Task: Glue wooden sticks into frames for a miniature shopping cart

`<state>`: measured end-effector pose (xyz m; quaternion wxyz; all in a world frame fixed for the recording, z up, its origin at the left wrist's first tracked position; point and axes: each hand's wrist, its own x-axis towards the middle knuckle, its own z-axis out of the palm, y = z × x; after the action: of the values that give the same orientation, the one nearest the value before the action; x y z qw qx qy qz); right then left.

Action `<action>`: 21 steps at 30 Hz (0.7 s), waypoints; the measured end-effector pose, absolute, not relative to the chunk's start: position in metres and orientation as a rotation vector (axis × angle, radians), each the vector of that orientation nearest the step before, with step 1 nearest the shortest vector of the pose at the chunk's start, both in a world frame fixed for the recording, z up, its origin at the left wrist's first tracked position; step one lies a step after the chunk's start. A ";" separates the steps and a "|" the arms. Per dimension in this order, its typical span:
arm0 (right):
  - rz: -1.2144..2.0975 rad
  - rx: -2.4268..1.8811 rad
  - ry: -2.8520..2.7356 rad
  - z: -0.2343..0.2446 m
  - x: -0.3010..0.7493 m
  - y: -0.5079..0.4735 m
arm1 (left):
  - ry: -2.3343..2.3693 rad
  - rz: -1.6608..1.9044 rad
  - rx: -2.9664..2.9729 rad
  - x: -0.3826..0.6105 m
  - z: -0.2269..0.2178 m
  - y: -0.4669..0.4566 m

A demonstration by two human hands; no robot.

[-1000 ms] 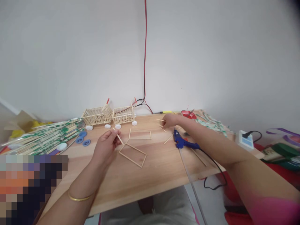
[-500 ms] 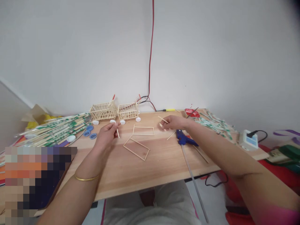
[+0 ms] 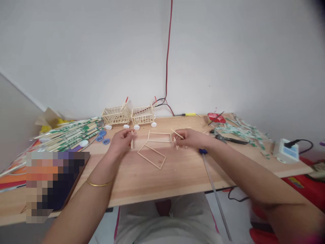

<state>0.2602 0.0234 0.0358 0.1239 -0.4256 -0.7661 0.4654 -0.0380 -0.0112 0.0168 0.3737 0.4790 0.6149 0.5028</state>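
Note:
My left hand (image 3: 122,140) pinches a short thin wooden stick (image 3: 132,141), held nearly upright left of two stick frames. My right hand (image 3: 187,138) has its fingers closed on a few short wooden sticks (image 3: 177,134), just beside the right end of the upper rectangular frame (image 3: 159,134). A second frame (image 3: 149,160) lies slanted below it, close to its left corner. Partly hidden under my right forearm is a blue glue gun (image 3: 202,151), its long translucent glue stick (image 3: 215,193) reaching past the table's front edge.
Two small stick-built carts (image 3: 116,116) with white wheels stand by the wall. Blue caps (image 3: 101,138) and wrapped sticks (image 3: 68,135) lie left. At right are pliers (image 3: 219,136), a red dish (image 3: 216,118), torn wrappers (image 3: 243,128) and a white power socket (image 3: 286,152).
My right hand has come closer to the upper frame with its sticks. The left hand keeps its stick, now more upright. The view has shifted, uncovering the pliers.

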 end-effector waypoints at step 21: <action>0.561 -1.055 -2.765 0.036 0.236 0.017 | 1.188 1.310 1.093 -0.007 0.013 -0.025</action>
<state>0.2356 0.0166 0.0356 0.0648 -0.3496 -0.9160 0.1859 -0.0071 -0.0254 0.0126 0.5065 0.4532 0.4928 0.5434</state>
